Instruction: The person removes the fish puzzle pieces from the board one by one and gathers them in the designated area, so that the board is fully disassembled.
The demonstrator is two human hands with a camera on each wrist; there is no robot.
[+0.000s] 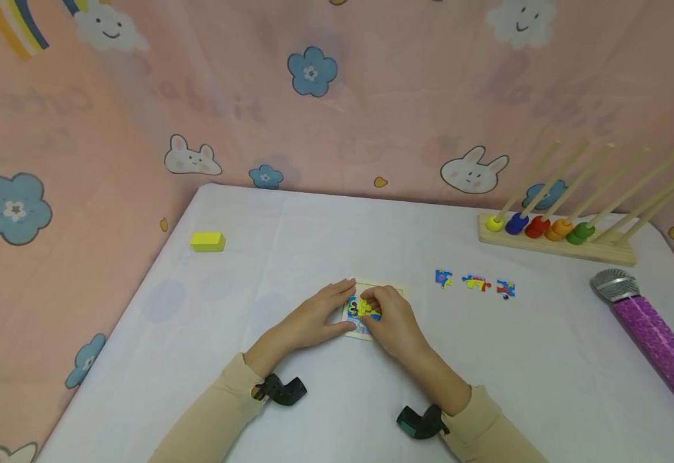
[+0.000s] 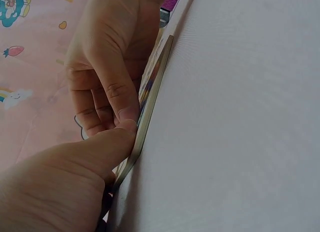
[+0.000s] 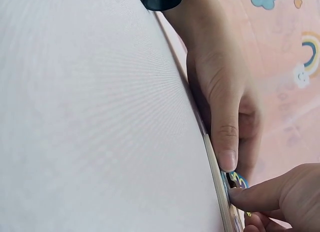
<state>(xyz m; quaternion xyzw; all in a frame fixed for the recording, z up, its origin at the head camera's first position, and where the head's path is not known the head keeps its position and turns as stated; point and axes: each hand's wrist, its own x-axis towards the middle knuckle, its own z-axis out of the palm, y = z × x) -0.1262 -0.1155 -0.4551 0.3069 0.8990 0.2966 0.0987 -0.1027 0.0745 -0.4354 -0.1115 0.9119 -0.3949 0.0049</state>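
A small jigsaw puzzle board (image 1: 363, 334) with a pale wooden frame lies on the white table, with blue and yellow pieces inside it. My left hand (image 1: 314, 315) rests at the board's left side, fingers at the upper left and thumb (image 3: 228, 159) on the near edge. Over the board's right part, my right hand (image 1: 396, 323) pinches a yellow and blue puzzle piece (image 1: 366, 308) between thumb and fingers. In the right wrist view, a blue piece with yellow lines (image 3: 238, 179) shows between the two thumbs, tilted up. The right fingers partly hide the board.
Three loose puzzle pieces (image 1: 476, 283) lie right of the board. A wooden bead counter (image 1: 557, 244) with upright rods stands at the back right, near a purple glitter microphone (image 1: 658, 341). A yellow block (image 1: 208, 242) sits at the back left.
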